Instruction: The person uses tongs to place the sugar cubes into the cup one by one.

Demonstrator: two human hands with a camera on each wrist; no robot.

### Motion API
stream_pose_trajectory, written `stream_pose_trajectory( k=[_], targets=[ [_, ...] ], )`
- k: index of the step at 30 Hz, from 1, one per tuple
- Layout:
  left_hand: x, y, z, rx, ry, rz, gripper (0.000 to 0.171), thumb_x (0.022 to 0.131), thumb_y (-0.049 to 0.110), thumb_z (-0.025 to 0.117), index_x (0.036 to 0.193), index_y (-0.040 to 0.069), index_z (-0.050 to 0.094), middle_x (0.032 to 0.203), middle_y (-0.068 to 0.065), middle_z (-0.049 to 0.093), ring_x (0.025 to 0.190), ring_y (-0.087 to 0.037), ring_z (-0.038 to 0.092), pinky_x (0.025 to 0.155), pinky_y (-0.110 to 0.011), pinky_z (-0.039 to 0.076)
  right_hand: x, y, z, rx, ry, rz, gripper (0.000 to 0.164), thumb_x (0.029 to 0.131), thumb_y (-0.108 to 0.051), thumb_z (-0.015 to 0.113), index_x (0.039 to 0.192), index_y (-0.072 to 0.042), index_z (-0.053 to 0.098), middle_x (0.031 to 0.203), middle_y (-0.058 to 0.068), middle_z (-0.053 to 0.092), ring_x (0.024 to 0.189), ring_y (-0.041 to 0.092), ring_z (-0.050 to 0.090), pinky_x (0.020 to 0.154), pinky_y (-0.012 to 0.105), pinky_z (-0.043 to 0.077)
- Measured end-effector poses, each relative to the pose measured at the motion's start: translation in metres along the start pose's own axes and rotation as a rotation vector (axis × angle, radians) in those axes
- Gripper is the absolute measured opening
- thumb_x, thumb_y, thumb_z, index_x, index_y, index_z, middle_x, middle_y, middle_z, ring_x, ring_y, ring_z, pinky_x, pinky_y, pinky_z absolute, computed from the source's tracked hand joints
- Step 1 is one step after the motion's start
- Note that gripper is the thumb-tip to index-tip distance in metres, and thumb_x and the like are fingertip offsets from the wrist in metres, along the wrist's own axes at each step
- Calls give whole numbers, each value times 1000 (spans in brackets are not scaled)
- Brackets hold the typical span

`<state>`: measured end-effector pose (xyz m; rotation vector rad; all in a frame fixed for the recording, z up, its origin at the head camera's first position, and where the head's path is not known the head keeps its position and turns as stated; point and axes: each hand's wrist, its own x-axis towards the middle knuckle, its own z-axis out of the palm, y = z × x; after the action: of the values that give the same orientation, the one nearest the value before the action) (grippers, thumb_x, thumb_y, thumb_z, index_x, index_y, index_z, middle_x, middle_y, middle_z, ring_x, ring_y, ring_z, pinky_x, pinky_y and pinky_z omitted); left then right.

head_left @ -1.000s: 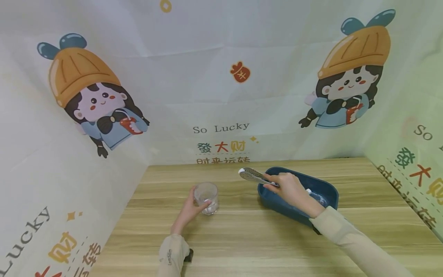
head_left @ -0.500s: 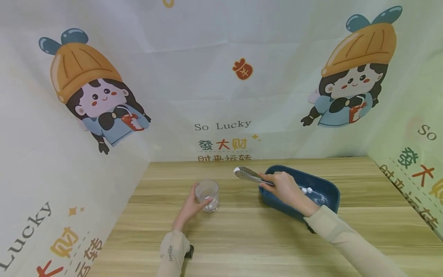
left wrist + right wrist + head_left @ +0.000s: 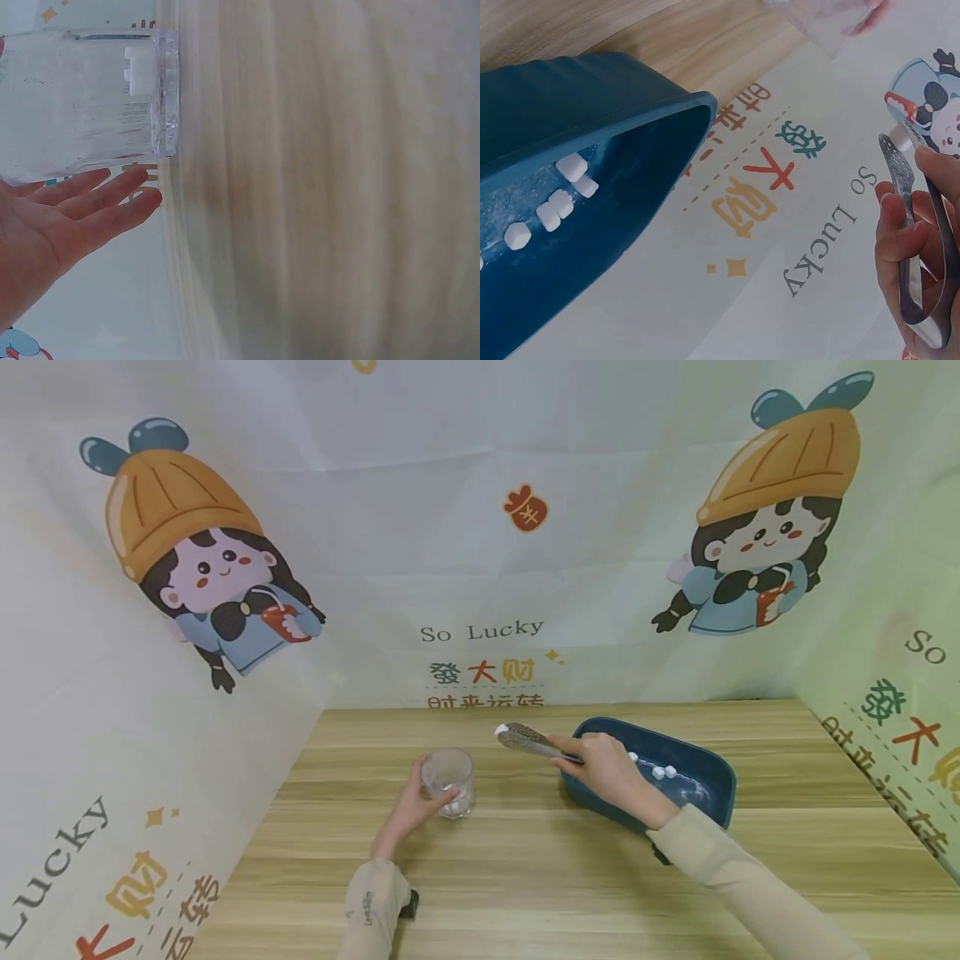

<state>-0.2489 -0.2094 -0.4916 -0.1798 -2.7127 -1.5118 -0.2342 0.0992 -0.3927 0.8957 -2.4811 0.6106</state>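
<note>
My left hand (image 3: 411, 806) holds a clear drinking glass (image 3: 447, 774) upright on the table, thumb across its near side. Small white cubes (image 3: 142, 71) lie at the bottom of the glass in the left wrist view. With my right hand (image 3: 611, 766) I grip metal food tongs (image 3: 527, 739) in front of the blue bin. Pinched in their perforated tips is one white cube (image 3: 901, 137). The tongs' tips are in the air, right of the glass and farther back. Several white cubes (image 3: 572, 167) lie inside the dark blue bin (image 3: 697, 747); my right hand hides part of it.
Wood-patterned table (image 3: 480, 893) runs beneath everything. A printed cloth (image 3: 375, 552) with cartoon figures and lettering hangs behind the table and along both sides. The blue bin stands at the back right, with raised walls.
My right hand has moved left with the tongs and the cube, toward the glass, uncovering more cubes in the bin. The left hand and glass stay put.
</note>
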Motion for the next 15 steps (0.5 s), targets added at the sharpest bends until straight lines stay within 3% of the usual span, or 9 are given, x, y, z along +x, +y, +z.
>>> stream_pose_trajectory(
  k=[12, 15],
  targets=[
    [-1, 2, 1, 24, 28, 16, 84, 76, 31, 70, 137, 3, 20, 135, -31, 34, 124, -45, 34, 102, -55, 32, 4, -6, 5, 9, -4, -4, 31, 81, -24, 64, 110, -11, 65, 60, 2, 66, 39, -2, 31, 37, 14, 21],
    [0, 2, 1, 26, 29, 23, 84, 76, 31, 70, 137, 2, 20, 134, -32, 34, 123, -46, 35, 101, -55, 32, 6, -7, 6, 23, -23, -9, 32, 82, -23, 63, 111, -10, 64, 68, 5, 69, 39, -2, 38, 37, 13, 22]
  ],
)
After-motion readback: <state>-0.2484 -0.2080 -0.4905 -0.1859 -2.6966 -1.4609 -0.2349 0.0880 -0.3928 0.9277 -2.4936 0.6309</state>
